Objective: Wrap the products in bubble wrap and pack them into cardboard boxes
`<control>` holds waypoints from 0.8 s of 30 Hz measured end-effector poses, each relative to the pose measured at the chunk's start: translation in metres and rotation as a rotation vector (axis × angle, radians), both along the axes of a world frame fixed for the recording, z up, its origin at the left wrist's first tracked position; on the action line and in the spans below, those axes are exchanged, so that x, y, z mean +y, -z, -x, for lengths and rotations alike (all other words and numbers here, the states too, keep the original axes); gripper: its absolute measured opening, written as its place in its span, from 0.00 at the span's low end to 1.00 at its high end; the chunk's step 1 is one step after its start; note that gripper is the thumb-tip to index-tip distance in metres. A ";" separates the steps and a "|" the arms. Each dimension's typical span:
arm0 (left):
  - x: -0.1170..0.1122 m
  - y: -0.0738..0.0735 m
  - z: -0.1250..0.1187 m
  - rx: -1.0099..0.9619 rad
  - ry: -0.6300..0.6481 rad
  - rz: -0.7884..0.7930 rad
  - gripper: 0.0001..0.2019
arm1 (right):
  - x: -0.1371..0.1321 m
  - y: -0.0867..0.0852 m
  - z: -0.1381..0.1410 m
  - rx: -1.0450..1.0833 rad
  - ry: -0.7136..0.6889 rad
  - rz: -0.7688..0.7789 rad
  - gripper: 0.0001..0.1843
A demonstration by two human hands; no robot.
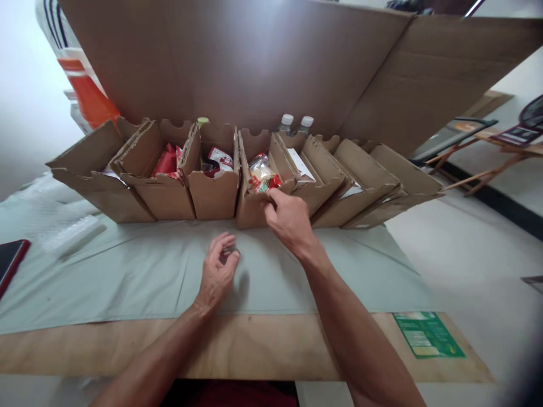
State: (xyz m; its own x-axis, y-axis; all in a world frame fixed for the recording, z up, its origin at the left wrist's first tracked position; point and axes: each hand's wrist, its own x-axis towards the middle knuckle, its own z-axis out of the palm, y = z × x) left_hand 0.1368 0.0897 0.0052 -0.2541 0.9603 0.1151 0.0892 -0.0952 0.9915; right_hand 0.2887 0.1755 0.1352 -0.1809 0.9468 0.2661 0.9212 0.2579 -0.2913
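Note:
My right hand point(289, 219) is closed at the front rim of a cardboard box point(250, 212) near the middle of the row, thumb and forefinger pinching the edge. Just behind those fingers, inside that box, lie snack packets point(263, 172) in clear, red and gold wrapping. Above the pale green cloth point(148, 265) hovers my left hand point(218, 268), its fingers curled toward the thumb. Something small and greyish point(230, 249) shows between them, too unclear to name.
Neighbouring cardboard boxes hold a red packet point(167, 163), a white-and-red packet point(221, 159) and a white box point(301, 165). A tall cardboard panel point(254, 62) stands behind, with bottles point(287, 121) before it. Bubble wrap point(70, 226), a phone-like device point(11, 260) and a green leaflet point(428, 334) lie around.

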 end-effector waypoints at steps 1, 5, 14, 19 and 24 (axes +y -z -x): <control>0.002 -0.001 0.003 -0.051 -0.042 0.009 0.16 | -0.017 0.004 -0.008 0.032 -0.042 -0.028 0.14; 0.008 -0.007 0.013 -0.179 -0.170 0.045 0.24 | -0.098 0.009 -0.056 0.121 -0.282 -0.224 0.13; -0.019 -0.023 0.011 -0.120 0.095 -0.035 0.34 | -0.231 0.047 -0.191 0.532 0.253 -0.219 0.19; -0.056 -0.026 0.003 -0.117 0.348 -0.022 0.35 | -0.261 0.108 -0.207 0.797 0.363 0.096 0.36; -0.066 -0.032 -0.005 -0.039 0.384 -0.021 0.29 | -0.230 0.117 -0.167 0.675 0.292 0.097 0.34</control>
